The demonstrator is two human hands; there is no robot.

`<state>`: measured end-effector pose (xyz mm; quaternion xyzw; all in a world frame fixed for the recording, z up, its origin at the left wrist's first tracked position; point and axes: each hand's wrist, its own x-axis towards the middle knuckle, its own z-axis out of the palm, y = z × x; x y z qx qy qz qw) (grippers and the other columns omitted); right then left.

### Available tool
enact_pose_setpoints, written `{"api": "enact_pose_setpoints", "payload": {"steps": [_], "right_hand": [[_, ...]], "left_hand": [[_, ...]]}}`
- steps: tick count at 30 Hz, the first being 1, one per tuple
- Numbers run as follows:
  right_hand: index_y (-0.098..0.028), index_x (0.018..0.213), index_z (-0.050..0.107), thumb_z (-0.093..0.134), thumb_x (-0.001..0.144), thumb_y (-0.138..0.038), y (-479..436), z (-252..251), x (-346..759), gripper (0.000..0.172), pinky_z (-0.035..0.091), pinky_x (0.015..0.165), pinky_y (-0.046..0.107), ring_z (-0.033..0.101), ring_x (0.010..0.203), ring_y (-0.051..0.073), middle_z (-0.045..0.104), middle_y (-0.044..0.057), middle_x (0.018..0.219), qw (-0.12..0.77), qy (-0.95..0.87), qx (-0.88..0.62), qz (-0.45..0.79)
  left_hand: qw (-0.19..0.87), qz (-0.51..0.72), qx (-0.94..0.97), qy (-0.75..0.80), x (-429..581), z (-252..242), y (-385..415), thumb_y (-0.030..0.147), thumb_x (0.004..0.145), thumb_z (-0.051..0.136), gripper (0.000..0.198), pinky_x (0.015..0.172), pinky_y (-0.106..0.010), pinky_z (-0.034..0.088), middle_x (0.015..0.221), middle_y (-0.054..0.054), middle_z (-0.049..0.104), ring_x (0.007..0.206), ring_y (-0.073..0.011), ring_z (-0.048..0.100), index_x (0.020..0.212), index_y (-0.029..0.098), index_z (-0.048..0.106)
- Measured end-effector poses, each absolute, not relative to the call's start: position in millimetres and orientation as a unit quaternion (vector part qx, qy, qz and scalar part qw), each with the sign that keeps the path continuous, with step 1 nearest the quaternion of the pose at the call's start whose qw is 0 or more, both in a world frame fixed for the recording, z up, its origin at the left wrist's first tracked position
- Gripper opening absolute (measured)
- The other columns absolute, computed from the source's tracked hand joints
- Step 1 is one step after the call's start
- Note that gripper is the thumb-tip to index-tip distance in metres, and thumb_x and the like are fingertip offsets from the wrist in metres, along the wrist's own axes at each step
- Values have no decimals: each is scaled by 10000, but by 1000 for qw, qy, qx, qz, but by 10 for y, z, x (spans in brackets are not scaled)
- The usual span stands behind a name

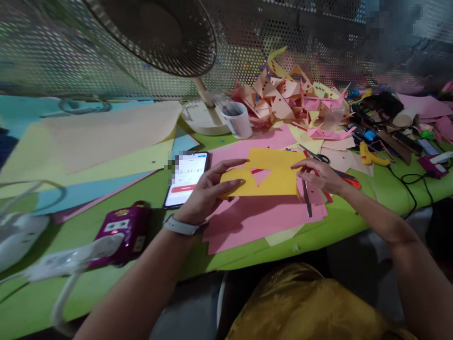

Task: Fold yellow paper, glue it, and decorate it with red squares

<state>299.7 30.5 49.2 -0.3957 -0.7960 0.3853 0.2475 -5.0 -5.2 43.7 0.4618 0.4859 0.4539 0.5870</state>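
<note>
A folded piece of yellow paper [276, 184] with a triangular cutout is held over pink sheets [233, 226]. My left hand [212, 186] grips its left end, thumb on top and fingers behind. At the paper's right edge is my right hand [318, 174], its fingers bent and close to the upper right corner; whether they pinch it is unclear. Pink paper shows through the cutout, with a red strip along its upper side. Scissors [320, 155] with dark handles lie just behind my right hand. Below the hand rests a dark metal ruler-like strip [307, 200].
A phone [186, 179] lies left of my hand, near a purple power socket [123, 231]. Behind stand a fan [205, 120] and a white cup [239, 123]. Cut paper pieces [279, 99] are heaped at the back. A yellow glue gun [371, 156] with a cord lies right.
</note>
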Motion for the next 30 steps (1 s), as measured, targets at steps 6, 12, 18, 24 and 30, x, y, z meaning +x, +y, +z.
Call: {"api": "enact_pose_setpoints", "payload": {"steps": [6, 12, 18, 24, 30], "right_hand": [[-193, 998, 742, 752, 820, -489, 290, 524, 2632, 346, 560, 816, 335, 690, 916, 184, 759, 62, 1025, 193, -691, -359, 596], [-205, 913, 703, 864, 688, -413, 312, 338, 2487, 346, 597, 741, 314, 702, 846, 181, 755, 45, 940, 326, -543, -412, 654], [-218, 1093, 663, 821, 703, -385, 186, 79, 2278, 454, 604, 904, 381, 706, 1013, 204, 744, 67, 1115, 411, -459, -389, 684], [-218, 1055, 673, 750, 795, -429, 44, 180, 2206, 343, 573, 927, 350, 688, 1031, 186, 737, 54, 1080, 389, -549, -378, 636], [-227, 1041, 678, 585, 963, -345, 58, 460, 2456, 170, 559, 921, 373, 691, 1017, 177, 754, 50, 1043, 487, -765, -296, 301]], "left_hand": [[580, 420, 525, 460, -7, 348, -91, 331, 677, 859, 532, 505, -240, 480, 818, -27, 698, 560, -120, 543, 1185, 249, 724], [378, 650, 502, 426, 56, 257, -10, 417, 858, 732, 437, 1043, -334, 481, 1168, -37, 688, 1196, -214, 612, 1269, 299, 639], [472, 548, 520, 455, 190, 218, -66, 557, 904, 638, 382, 995, -401, 519, 1017, -96, 733, 1029, -245, 676, 984, 194, 730], [494, 556, 507, 435, 210, 275, -106, 496, 818, 773, 298, 852, -315, 560, 934, -41, 721, 900, -186, 659, 912, 218, 721], [369, 570, 604, 417, -54, 514, -89, 434, 875, 733, 201, 633, -218, 539, 823, -13, 707, 721, -134, 639, 921, 238, 725]]}}
